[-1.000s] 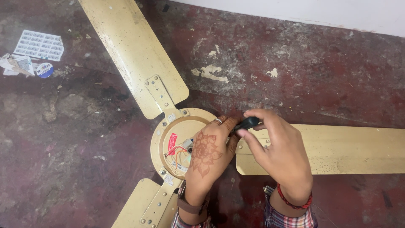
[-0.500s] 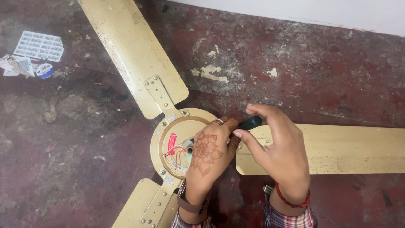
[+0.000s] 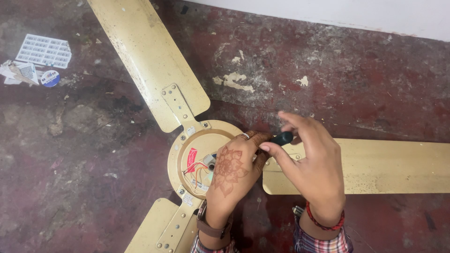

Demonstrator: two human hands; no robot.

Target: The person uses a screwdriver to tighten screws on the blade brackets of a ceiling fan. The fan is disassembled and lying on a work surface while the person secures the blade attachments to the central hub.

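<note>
a cream ceiling fan (image 3: 197, 154) lies flat on a worn red floor (image 3: 351, 79), its three blades spreading toward the top edge, the right edge and the bottom edge of the floor in view. the round middle of the fan sits open, with a red label and thin wires showing inside the ring.

the left hand (image 3: 229, 171), marked with a brown flower pattern and wearing a ring and a wrist strap, rests over the right side of that open middle. its fingers are curled narrow, pressed down on the rim where the right blade (image 3: 375, 164) joins; whether they pinch anything small underneath cannot be told.

the right hand (image 3: 311, 164), with a red thread band at the wrist, hovers just above the joint. thumb and forefinger are closed on a short black handle (image 3: 282, 138), likely a screwdriver, while the other fingers fan out loosely. the tip is hidden behind the left fingers.

judging from this, the step in hand looks like working a screw at the bracket of the right blade, with the left hand steadying the fan. the next move would call for the tip to sit square in the screw head and for a firm downward twist, or it may slip.

near the top left corner of the floor lie a white printed sheet (image 3: 44, 50), scraps of paper and a small round blue thing (image 3: 50, 78), well apart from the hands.
</note>
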